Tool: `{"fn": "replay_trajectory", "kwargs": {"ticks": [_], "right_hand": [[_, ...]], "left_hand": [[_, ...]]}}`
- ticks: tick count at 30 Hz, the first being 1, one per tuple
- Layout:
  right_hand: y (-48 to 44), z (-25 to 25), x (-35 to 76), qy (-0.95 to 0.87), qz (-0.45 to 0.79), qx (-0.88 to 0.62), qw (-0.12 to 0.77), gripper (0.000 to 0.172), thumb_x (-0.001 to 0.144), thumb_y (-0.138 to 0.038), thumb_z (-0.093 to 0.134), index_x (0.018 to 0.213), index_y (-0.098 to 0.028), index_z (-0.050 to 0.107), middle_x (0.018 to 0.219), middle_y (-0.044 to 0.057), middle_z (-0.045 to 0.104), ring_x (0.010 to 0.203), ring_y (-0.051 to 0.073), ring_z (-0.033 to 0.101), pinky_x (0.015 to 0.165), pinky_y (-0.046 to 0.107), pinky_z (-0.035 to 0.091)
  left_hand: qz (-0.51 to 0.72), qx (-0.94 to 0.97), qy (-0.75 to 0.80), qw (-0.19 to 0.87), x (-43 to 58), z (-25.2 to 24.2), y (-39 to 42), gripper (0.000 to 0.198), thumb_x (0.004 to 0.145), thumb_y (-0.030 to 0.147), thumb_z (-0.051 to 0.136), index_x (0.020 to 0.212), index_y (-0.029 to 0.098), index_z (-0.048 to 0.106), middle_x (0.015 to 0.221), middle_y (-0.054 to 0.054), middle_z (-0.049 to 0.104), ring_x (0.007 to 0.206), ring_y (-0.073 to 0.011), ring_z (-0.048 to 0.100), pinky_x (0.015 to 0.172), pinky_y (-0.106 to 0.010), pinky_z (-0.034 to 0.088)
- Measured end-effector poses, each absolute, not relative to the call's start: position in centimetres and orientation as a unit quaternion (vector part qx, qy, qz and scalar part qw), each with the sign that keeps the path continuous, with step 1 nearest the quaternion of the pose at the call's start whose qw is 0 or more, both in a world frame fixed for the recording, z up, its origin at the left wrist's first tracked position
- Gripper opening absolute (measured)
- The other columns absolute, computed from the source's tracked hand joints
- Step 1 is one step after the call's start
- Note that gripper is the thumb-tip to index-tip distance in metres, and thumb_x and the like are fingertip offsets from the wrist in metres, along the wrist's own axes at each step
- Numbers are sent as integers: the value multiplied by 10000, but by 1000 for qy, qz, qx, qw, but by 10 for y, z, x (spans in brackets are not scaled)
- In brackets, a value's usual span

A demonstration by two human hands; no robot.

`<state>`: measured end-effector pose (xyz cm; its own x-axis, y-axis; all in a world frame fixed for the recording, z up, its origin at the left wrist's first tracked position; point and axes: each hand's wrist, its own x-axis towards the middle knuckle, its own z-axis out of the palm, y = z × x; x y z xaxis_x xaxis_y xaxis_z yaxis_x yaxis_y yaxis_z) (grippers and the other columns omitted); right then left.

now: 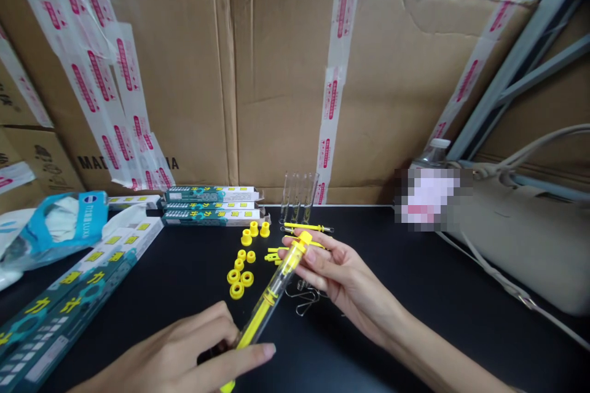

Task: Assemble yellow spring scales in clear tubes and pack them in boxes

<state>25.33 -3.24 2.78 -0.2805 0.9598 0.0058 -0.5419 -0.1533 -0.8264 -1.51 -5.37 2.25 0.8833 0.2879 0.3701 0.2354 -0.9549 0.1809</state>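
Two hands are on one clear plastic tube [271, 295], which is held slanted across the body and apparently lifted off the black table top [437, 264], w/ a yellow cap [299, 244] at its far end and a yellow rod [251, 333] inside. The L hand [170, 350] is closed in a firm, narrow wrap round the near end, low at bottom left, w/ the wrist turned inward and the fingers pointing across the tube. The R hand [343, 273] is closed round the far end just below the cap, in a narrow fingertip hold, w/ the forearm [415, 344] coming in from lower right. The hold at both ends looks meant to steady the long tube, and the bare table under the grip seems to leave room for the hands. Just beyond the R hand lie two thin yellow rods [306, 228], and just under it are wire clips [302, 298]. To the left of that hand, yellow rings [237, 276] and yellow caps [264, 229] are spread apart, prob. so each piece can be reached easily. Farther beyond the grip, three glass tubes [295, 196] stand upright near a stack of boxes [212, 202], w/ taped cardboard [286, 86] behind them.
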Motion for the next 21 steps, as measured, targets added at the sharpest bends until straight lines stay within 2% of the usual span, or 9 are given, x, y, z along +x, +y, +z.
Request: {"fn": "replay_trajectory", "kwargs": {"ticks": [3,6,10,13,21], "right_hand": [[-32,27,254,-379,697,-287,536,261,802,-206,824,1035,-147,722,1150,93,761,1075,215,725,1025,310,531],[-31,26,254,-373,692,-293,544,252,784,-207,837,999,-132,727,1146,101,762,1073,219,725,1034,317,526],[-29,26,254,-359,694,-285,554,400,782,-190,836,1156,-160,696,1138,87,767,1054,217,733,1028,340,536],[-29,26,254,-366,694,-280,553,415,797,-196,825,1189,-169,691,1150,83,764,1060,213,730,1026,331,534],[-31,26,255,-374,679,-292,560,233,764,-223,854,936,-142,721,1124,99,766,1113,257,706,1043,379,522]], "left_hand": [[189,966,152,82,-19,22,-50,687,844,-117,306,1430,187,497,883,-63,672,792,-174,635,741,-252,559],[190,966,155,76,-20,24,-46,693,838,-118,294,1416,191,518,859,-53,670,783,-173,635,747,-260,564],[181,969,160,55,-20,26,-41,738,810,-143,263,1423,185,511,864,-51,665,780,-169,639,753,-266,566],[175,971,158,43,-20,26,-41,765,786,-155,253,1427,178,505,879,-52,664,801,-169,638,774,-272,564],[177,968,172,47,-26,19,-37,799,802,-162,270,1466,237,466,915,-45,661,850,-168,625,799,-257,545]]}}
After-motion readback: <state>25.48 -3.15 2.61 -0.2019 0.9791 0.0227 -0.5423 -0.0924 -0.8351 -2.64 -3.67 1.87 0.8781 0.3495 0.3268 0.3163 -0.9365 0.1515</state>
